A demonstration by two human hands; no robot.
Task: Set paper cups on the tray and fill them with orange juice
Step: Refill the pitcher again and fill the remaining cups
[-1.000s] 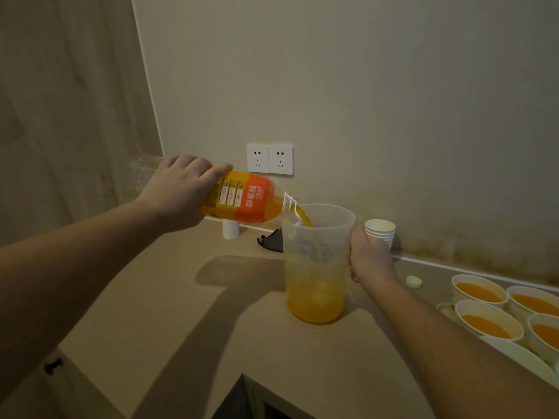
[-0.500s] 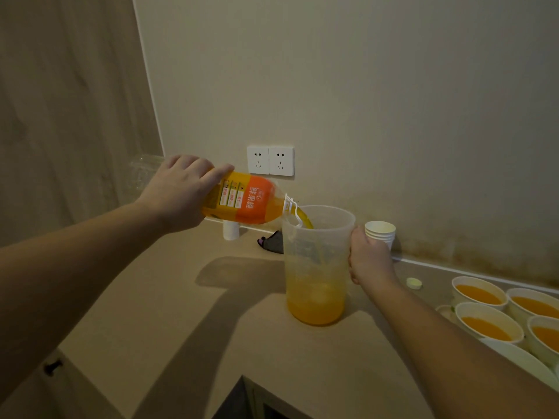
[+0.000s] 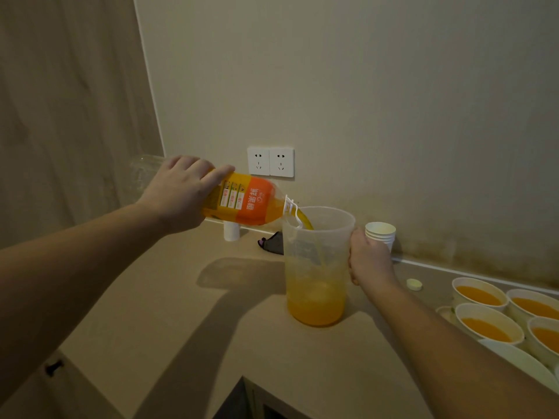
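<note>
Pouring orange juice from a clear plastic bottle with an orange label, tipped nearly flat, neck just over the rim of a tall translucent plastic pitcher standing on the beige tabletop. Stream running down inside the near wall, juice pooled only in the bottom part, plenty of room above.

Doing this well: keep the mouth inside the rim, not resting hard on it; raise the bottle's base bit by bit to hold a thin, steady stream and avoid glugging; keep the pitcher pinned so it cannot slide or tip; stop well short of the brim for easy pouring into cups afterwards.

Left hand wrapped round the bottle's body from above, fingers curled over the top, thumb side hidden underneath. Right hand closed on the pitcher's far side, likely at a handle, though the handle itself hidden behind the knuckles.

Further out: stack of empty white paper cups just behind the right hand, small pale bottle cap lying on the tabletop beside the wrist, and white paper cups already filled with juice grouped at the right edge, tray beneath hard to make out. White double wall socket above the bottle.
</note>
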